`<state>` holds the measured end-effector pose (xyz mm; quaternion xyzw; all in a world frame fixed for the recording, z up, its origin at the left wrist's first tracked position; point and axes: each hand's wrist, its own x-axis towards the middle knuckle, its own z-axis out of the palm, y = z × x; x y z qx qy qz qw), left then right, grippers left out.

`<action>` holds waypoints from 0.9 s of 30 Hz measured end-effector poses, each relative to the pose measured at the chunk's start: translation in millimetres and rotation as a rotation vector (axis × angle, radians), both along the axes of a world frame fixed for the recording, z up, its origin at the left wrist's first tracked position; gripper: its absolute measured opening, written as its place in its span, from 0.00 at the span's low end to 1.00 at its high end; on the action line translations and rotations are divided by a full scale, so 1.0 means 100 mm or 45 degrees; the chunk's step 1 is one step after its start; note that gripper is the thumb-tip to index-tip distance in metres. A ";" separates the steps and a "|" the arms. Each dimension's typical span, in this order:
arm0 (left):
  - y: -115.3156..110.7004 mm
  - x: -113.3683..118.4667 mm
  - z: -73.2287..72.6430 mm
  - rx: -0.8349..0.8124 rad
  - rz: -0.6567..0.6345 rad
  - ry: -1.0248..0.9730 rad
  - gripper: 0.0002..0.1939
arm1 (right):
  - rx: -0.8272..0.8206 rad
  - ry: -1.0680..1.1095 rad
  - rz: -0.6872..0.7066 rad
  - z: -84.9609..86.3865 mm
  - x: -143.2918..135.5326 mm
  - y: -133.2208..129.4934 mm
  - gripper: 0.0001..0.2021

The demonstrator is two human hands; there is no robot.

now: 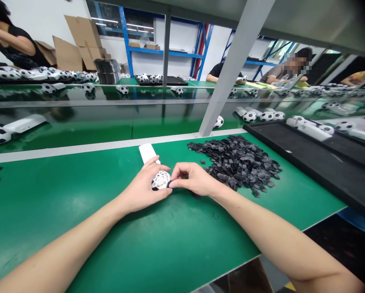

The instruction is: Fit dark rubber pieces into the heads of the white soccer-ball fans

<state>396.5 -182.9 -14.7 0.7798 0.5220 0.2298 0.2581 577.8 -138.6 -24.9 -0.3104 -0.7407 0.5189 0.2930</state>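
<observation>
The left hand (143,185) clasps the ball (160,179), at 7 o'clock from the view's centre; the right hand (193,179) pinches a piece (169,184) at its 4 o'clock side. Seemingly a fitting step; next move needs even pressing

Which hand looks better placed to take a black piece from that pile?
Probably the right hand: it is nearer the pile of black pieces, though its fingertips are at the edge of the ball. The left hand is farther away, cupped around the ball.
</observation>
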 end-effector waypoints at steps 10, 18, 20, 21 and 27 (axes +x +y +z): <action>0.02 0.03 -0.01 0.061 -0.049 0.015 0.17 | -0.024 -0.091 -0.018 -0.02 -0.06 0.03 0.12; -0.02 0.01 0.00 -0.051 -0.246 0.008 0.21 | 0.426 -1.109 -0.535 0.23 0.42 0.34 0.07; -0.01 0.00 -0.02 -0.019 -0.285 -0.010 0.20 | 0.444 -1.315 -0.683 0.22 0.57 0.44 0.05; -0.01 0.00 -0.03 0.005 -0.282 -0.024 0.19 | 0.427 -1.347 -0.672 0.20 0.61 0.48 0.05; -0.03 0.00 -0.04 0.025 -0.307 -0.072 0.16 | 0.524 -1.432 -0.543 0.13 0.52 0.46 0.02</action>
